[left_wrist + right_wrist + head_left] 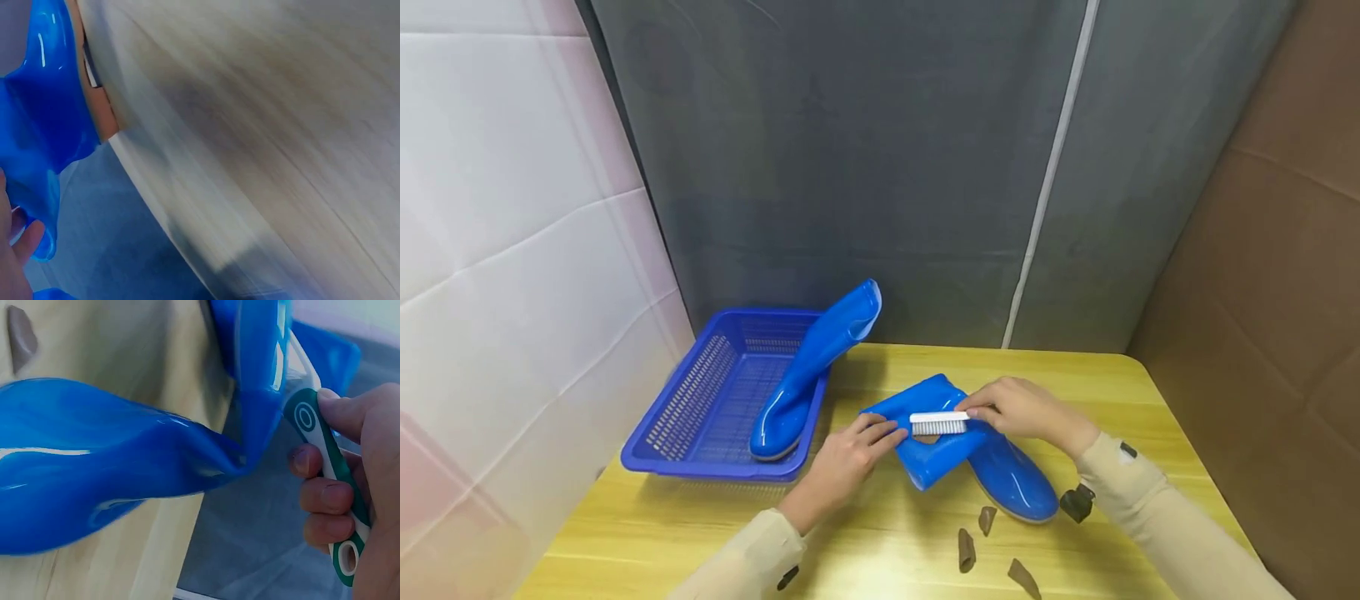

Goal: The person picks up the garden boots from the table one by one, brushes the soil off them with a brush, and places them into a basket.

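A blue rubber boot [1000,475] lies on the yellow table [880,542], its shaft folded over toward the left. My left hand [883,433] grips the edge of the folded shaft; in the left wrist view its fingers [17,247] show beside the boot [37,125]. My right hand [992,410] holds a white-bristled brush [938,423] with its bristles down on the shaft. From the right wrist, my fingers [331,500] curl round the brush's green and white handle [317,434] beside the glossy boot [94,462].
A blue slotted basket [692,400] stands at the back left, with a second blue boot [812,367] leaning out over its right rim. Three small brown scraps [967,550] lie near the table's front edge. A grey curtain hangs behind the table.
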A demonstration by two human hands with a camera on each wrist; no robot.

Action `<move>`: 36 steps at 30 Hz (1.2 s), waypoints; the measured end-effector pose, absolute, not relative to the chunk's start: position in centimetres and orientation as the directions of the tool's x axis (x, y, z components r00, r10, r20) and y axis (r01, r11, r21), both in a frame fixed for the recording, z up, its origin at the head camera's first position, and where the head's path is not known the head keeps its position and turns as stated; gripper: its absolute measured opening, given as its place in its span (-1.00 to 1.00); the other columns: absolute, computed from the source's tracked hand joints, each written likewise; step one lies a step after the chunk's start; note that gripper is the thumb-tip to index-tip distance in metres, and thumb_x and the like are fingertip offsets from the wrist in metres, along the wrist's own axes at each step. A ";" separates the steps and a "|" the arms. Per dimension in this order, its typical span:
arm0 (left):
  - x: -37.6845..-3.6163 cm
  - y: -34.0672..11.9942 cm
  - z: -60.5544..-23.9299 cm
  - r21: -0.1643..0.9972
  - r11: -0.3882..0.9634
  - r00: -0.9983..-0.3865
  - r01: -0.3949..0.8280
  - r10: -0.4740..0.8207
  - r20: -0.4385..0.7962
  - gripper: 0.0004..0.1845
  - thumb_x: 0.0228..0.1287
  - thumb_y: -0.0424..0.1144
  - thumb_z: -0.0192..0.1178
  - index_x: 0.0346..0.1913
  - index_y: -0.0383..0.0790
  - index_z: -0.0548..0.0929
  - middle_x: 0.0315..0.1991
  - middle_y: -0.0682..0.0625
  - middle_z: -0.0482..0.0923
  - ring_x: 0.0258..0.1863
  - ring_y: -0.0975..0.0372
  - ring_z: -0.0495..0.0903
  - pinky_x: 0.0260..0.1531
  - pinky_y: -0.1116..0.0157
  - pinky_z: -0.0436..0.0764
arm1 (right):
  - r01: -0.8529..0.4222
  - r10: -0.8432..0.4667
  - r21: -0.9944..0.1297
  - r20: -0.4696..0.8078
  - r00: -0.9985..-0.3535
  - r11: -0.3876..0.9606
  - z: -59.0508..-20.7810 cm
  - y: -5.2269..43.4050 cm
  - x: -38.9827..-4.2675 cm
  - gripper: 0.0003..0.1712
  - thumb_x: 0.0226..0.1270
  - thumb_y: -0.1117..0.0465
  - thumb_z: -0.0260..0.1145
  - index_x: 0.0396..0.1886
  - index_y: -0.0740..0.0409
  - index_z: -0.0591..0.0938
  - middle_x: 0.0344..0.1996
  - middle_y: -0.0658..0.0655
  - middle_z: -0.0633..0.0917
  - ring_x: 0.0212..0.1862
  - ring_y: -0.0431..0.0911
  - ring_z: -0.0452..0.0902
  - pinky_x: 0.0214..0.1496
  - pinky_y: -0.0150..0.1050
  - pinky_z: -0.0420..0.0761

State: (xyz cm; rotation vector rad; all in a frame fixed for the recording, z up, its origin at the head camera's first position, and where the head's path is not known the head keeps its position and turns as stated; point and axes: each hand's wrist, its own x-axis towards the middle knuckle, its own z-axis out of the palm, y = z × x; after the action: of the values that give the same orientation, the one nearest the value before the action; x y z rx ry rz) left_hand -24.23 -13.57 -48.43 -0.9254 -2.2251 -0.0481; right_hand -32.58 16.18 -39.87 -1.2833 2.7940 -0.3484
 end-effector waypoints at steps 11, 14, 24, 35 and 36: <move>-24.1 -12.8 -48.2 -0.383 0.649 -0.364 0.657 0.718 0.593 -0.68 0.16 -0.25 0.37 0.02 0.01 0.74 -0.10 0.08 0.79 -0.07 0.23 0.75 -0.04 0.30 0.74 | -0.702 -0.776 -0.408 -0.026 -0.630 0.584 -39.5 17.9 -31.7 -0.74 0.46 0.05 0.22 0.01 -0.14 0.75 -0.06 -0.10 0.79 -0.15 -0.30 0.65 0.01 -0.25 0.70; -24.0 -12.7 -48.4 -0.398 0.641 -0.389 0.657 0.739 0.550 -0.64 0.12 -0.25 0.42 0.03 0.01 0.73 -0.09 0.08 0.78 -0.07 0.25 0.76 -0.02 0.32 0.73 | -0.687 -0.792 -0.461 -0.061 -0.607 0.562 -39.2 18.0 -31.3 -0.72 0.47 0.02 0.20 0.04 -0.15 0.73 -0.03 -0.09 0.78 -0.11 -0.27 0.66 0.06 -0.23 0.70; -24.5 -11.9 -47.6 -0.368 0.654 -0.383 0.661 0.716 0.584 -0.68 0.15 -0.27 0.38 0.00 -0.02 0.74 -0.09 0.04 0.79 -0.05 0.20 0.76 -0.02 0.30 0.74 | -0.665 -0.701 -0.331 0.015 -0.713 0.669 -39.3 18.2 -31.5 -0.70 0.49 0.05 0.18 0.08 -0.13 0.71 -0.01 -0.04 0.77 -0.07 -0.16 0.68 0.04 -0.12 0.70; -24.3 -11.4 -47.8 -0.400 0.671 -0.455 0.624 0.729 0.512 -0.69 0.18 -0.21 0.40 0.01 0.05 0.73 -0.07 0.08 0.78 0.00 0.20 0.75 -0.03 0.29 0.74 | -0.651 -0.798 -0.532 -0.079 -0.598 0.541 -39.5 19.2 -31.2 -0.69 0.48 0.00 0.19 0.05 -0.07 0.73 -0.09 -0.05 0.78 -0.22 -0.27 0.61 -0.12 -0.40 0.63; -24.2 -11.4 -47.8 -0.399 0.671 -0.457 0.624 0.728 0.511 -0.68 0.18 -0.21 0.40 0.03 0.05 0.73 -0.06 0.08 0.78 0.01 0.19 0.74 -0.02 0.28 0.74 | -0.645 -0.795 -0.537 -0.081 -0.602 0.543 -39.4 19.2 -31.1 -0.69 0.47 0.00 0.20 0.05 -0.08 0.73 -0.12 -0.07 0.78 -0.27 -0.28 0.60 -0.18 -0.41 0.63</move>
State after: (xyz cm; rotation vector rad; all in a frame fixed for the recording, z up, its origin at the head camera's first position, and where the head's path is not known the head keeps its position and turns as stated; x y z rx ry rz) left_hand -24.22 -11.44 -47.77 -1.0373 -2.2156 0.2012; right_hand -31.15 19.25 -39.38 -1.1908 2.4679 -0.6683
